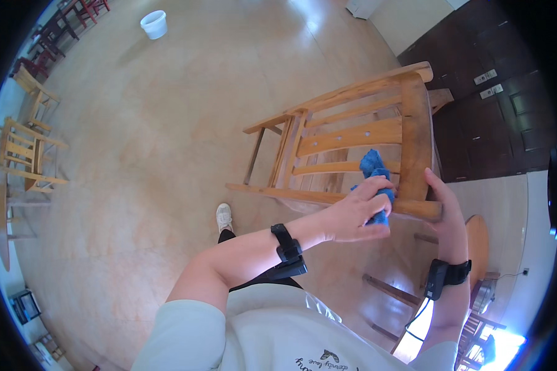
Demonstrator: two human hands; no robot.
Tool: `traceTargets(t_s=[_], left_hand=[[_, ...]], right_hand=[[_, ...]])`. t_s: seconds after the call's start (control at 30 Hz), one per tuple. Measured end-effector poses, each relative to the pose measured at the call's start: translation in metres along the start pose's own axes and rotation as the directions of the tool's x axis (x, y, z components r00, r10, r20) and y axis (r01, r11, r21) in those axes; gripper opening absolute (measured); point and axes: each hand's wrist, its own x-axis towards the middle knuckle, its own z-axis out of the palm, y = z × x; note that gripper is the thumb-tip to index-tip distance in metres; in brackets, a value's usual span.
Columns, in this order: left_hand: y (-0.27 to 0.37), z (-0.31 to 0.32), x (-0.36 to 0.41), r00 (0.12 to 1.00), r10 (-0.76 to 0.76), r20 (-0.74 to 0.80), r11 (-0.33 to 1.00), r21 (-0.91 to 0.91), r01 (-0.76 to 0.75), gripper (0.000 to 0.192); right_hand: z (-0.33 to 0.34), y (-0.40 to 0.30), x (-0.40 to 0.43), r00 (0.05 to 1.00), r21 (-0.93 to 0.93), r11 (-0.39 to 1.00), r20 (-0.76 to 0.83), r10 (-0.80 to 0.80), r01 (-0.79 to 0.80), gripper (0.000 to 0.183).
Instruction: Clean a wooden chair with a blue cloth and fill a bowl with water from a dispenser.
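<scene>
My left hand (pixel 364 213) grips a crumpled blue cloth (pixel 373 162) and presses it against the backrest of a wooden chair (pixel 415 134). The cloth lies where a back slat, the wide top rail and the near post come together. At the near corner of that rail is my right hand (pixel 445 197), holding the chair; most of its fingers are hidden behind the wood. The backrest has slats, the middle one wide with small holes. Its posts run leftward in the view to the legs, and the seat shows between the slats.
Dark double doors (pixel 482 102) stand beyond the chair. A round wooden tabletop (pixel 478 246) is at the right, with furniture legs below. A white bucket (pixel 154 25) sits far off on the tiled floor (pixel 144 153). Wooden chairs (pixel 28 153) line the left side.
</scene>
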Motion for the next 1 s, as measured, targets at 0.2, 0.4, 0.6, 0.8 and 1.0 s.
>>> traceTargets(t_s=[0.2, 0.4, 0.6, 0.8, 1.0], left_hand=[[-0.105, 0.015, -0.098, 0.976, -0.213, -0.037, 0.963, 0.163, 0.216, 0.015], [-0.136, -0.005, -0.149, 0.848, -0.499, -0.181, 0.799, 0.284, 0.530, 0.033], [-0.044, -0.002, 0.013, 0.968, -0.234, -0.091, 0.971, 0.020, 0.236, 0.057], [-0.033, 0.002, 0.091, 1.000, 0.005, 0.021, 0.997, 0.072, -0.006, 0.074], [-0.131, 0.006, 0.016, 0.973, -0.066, 0.221, 0.956, 0.293, -0.001, 0.066]], right_hand=[[-0.044, 0.003, -0.006, 0.987, -0.097, 0.995, -0.154, -0.052, 0.037, 0.045], [-0.060, 0.012, 0.005, 0.992, -0.053, 0.995, -0.084, -0.094, 0.090, 0.045], [-0.061, 0.010, -0.002, 0.978, -0.029, 0.999, -0.204, -0.049, 0.044, 0.032], [-0.016, -0.004, -0.015, 0.969, -0.178, 0.981, -0.220, -0.115, 0.076, 0.032], [-0.033, -0.004, -0.006, 0.893, -0.114, 0.991, -0.449, 0.012, -0.071, 0.030]])
